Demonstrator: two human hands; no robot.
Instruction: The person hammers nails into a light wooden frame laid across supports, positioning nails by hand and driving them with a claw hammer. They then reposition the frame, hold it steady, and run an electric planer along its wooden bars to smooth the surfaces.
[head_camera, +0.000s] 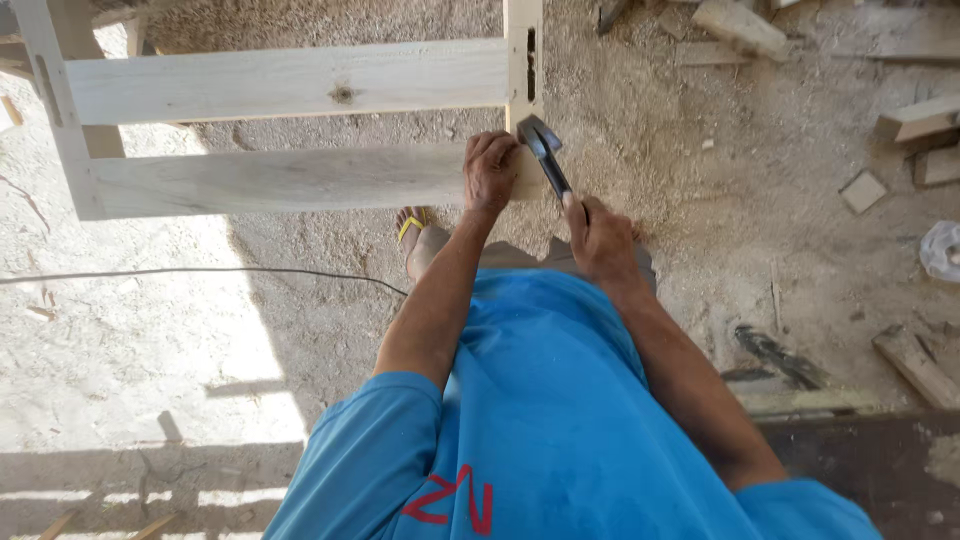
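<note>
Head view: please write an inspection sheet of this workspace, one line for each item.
Surface: sawdust-covered ground, half in sun.
Job's things: pale wooden frame with two rails; hammer, head at the frame's post.
Clutter: wood offcuts, white crumpled bag.
Grippers: left hand pressing the lower rail's end; right hand gripping the hammer handle.
Cables: thin cable across the ground.
Surroundings: sandalled foot, dark plank.

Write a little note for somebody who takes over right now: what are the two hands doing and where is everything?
Left hand: flat on the end of the lower pale wooden rail, holding it against the upright post.
Right hand: closed grip on the dark metal hammer, head at the joint.
Done: both rails sit in the pale wooden frame.
Left: cannot tell whether the joint is fully seated.
</note>
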